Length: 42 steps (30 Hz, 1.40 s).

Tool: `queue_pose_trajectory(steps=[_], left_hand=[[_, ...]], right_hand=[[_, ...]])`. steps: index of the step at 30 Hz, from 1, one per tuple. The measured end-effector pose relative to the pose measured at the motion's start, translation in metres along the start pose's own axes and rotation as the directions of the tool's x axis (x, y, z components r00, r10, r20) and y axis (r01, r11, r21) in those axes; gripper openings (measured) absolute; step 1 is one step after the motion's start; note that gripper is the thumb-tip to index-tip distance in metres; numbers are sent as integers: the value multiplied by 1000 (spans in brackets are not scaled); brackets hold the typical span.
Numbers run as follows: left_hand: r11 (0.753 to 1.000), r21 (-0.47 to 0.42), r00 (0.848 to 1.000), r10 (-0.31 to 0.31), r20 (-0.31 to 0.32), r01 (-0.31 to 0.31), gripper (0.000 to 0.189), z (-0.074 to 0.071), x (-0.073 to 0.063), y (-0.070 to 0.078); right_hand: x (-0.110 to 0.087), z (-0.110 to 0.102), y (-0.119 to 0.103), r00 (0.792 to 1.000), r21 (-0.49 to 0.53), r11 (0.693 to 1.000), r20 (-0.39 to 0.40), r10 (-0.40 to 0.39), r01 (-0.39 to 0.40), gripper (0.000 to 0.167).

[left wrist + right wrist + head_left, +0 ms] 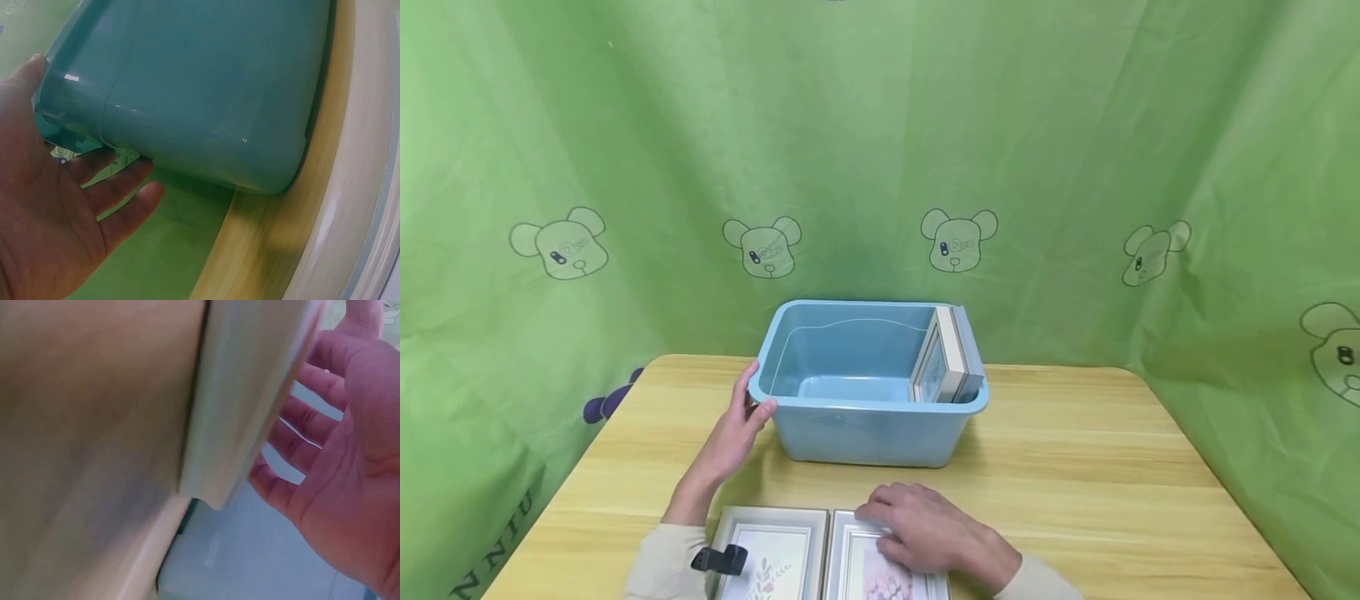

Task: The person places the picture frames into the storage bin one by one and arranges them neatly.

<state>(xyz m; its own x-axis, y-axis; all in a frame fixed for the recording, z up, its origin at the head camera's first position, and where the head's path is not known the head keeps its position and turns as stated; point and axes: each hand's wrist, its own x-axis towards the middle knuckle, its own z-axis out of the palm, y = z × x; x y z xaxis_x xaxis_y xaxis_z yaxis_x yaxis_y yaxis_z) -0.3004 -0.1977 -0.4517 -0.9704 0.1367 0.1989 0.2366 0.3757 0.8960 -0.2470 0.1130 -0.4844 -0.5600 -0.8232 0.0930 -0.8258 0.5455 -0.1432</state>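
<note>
My left hand [733,437] holds the front left corner of a light blue plastic tub [868,437]; its thumb lies at the rim and the fingers spread along the left side. In the left wrist view these fingers [119,187] touch the tub's outer wall. Over the upper part of the right-hand picture frame [842,567] is my right hand [928,529], fingers slightly bent at its face and edge. From the right wrist view, a firm hold cannot be made out. A second picture frame [820,550] with a leaf print lies alongside, to the left.
Inside the tub, a pale picture frame [951,342] and a grey-blue one [968,350] stand upright against the right wall. The wooden table [1090,467] has a green curtain [865,150] with bear heads behind it.
</note>
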Motion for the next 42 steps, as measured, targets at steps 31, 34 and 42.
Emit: queue_pose_trajectory(steps=[31,34,42], left_hand=[[1000,0,1000,11,-1,-11,70,-1,-1,1],[1000,-1,1000,6,4,-6,70,0,-2,1],[1000,-3,1000,0,10,0,71,0,-2,2]], right_hand=[[1,2,-1,980,-82,984,104,167,-159,23],[-1,2,-2,981,-73,983,87,173,-167,23],[-6,-6,0,979,48,980,73,188,-192,22]])
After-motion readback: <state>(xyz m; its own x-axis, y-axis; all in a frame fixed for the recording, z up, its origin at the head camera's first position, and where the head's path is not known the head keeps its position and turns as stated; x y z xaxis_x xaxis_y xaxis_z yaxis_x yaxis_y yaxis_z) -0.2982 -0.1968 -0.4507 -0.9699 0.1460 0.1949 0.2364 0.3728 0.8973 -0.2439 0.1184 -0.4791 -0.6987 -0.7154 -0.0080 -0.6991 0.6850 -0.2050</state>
